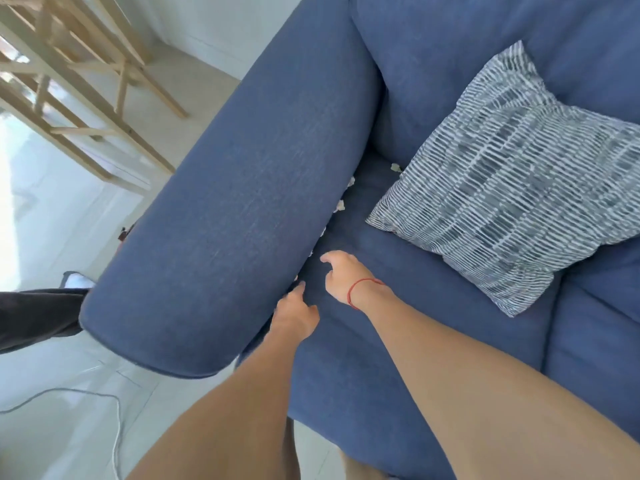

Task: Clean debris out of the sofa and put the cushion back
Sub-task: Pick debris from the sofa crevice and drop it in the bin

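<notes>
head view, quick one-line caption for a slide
Left hand and right hand reach for white crumbs beside the blue fabric sofa's armrest, near a grey-and-white striped cushion.

Pale wooden furniture legs (pixel 69 67) stand at 10 o'clock on a light tiled floor (pixel 52 209). Dark cloth (pixel 38 313) lies at 9 o'clock. A grey cable (pixel 116 424) curves across the floor at 7 o'clock.

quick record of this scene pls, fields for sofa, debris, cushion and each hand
furniture: blue sofa, with its armrest on the view's left
mess: small white debris along the gap beside the armrest
pillow: grey-and-white striped cushion lying on the sofa
left: left hand reaching to the gap
right: right hand above the sofa near the gap, nothing visibly held
</notes>
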`<state>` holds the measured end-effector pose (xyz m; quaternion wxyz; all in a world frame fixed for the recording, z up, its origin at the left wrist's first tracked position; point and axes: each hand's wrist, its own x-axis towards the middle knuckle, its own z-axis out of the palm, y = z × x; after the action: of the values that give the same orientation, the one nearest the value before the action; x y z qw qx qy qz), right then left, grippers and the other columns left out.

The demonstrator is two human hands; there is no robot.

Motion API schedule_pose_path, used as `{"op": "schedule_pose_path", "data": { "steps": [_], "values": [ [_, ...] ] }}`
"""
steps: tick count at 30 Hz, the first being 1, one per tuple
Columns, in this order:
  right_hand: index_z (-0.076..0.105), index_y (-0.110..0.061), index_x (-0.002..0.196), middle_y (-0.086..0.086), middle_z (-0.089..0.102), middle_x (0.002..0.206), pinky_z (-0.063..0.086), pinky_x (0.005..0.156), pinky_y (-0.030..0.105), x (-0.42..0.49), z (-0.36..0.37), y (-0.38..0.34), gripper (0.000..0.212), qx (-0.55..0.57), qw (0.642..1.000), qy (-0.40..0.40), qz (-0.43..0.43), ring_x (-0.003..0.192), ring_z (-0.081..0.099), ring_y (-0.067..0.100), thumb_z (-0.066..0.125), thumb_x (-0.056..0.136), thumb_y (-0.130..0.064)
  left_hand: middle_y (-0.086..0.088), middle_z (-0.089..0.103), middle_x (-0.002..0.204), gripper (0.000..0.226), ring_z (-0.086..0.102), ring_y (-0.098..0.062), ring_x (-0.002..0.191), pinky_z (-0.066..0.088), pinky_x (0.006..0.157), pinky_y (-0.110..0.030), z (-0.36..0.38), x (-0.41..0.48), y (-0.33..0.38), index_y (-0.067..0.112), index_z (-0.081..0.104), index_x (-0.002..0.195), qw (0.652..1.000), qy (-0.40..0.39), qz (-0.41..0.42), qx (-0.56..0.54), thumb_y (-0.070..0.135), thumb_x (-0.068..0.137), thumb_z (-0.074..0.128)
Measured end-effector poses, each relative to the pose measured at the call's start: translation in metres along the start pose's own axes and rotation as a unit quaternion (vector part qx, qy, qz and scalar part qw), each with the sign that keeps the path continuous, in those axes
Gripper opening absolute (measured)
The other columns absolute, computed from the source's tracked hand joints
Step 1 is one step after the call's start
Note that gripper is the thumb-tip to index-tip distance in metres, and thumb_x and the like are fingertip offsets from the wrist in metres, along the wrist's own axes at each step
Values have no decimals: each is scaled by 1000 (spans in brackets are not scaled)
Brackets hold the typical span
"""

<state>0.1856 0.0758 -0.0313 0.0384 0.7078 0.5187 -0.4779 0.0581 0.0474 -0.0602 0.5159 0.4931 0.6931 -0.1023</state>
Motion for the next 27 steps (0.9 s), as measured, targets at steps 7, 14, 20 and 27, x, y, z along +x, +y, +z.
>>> {"op": "schedule_pose_path", "data": {
  "steps": [7, 14, 20, 27],
  "values": [
    [50, -16, 138, 9, 36, 148, 42, 106, 46, 55, 40, 10, 55, -81, 995, -18, -53, 132, 43, 34, 46, 88, 5, 0, 22, 160, 78, 24, -21, 146, 23, 119, -33, 10, 48, -10, 21, 15, 154, 998, 28, 43, 30, 20, 91, 61],
    [47, -26, 141, 6, 28, 153, 44, 103, 44, 83, 46, 19, 59, -146, 986, -32, -77, 134, 32, 31, 52, 89, -1, 4, 16, 161, 91, 18, -19, 148, 20, 121, -38, 16, 75, -23, 26, 10, 154, 998, 4, 20, 55, 28, 84, 69],
    [40, -30, 145, -2, 20, 159, 42, 103, 44, 89, 43, 11, 67, -177, 978, -69, -87, 132, 32, 32, 49, 87, 4, 6, 15, 161, 99, 16, -19, 149, 18, 121, -41, 19, 81, -27, 30, 8, 154, 999, 10, 11, 36, 30, 81, 74],
    [44, -17, 143, 6, 38, 148, 44, 104, 43, 92, 45, 11, 60, -141, 986, -38, -85, 132, 40, 30, 56, 86, 0, 2, 20, 160, 93, 19, -18, 148, 18, 121, -37, 15, 79, -22, 21, 14, 154, 999, 7, 3, 44, 29, 81, 73]
  ]
}}
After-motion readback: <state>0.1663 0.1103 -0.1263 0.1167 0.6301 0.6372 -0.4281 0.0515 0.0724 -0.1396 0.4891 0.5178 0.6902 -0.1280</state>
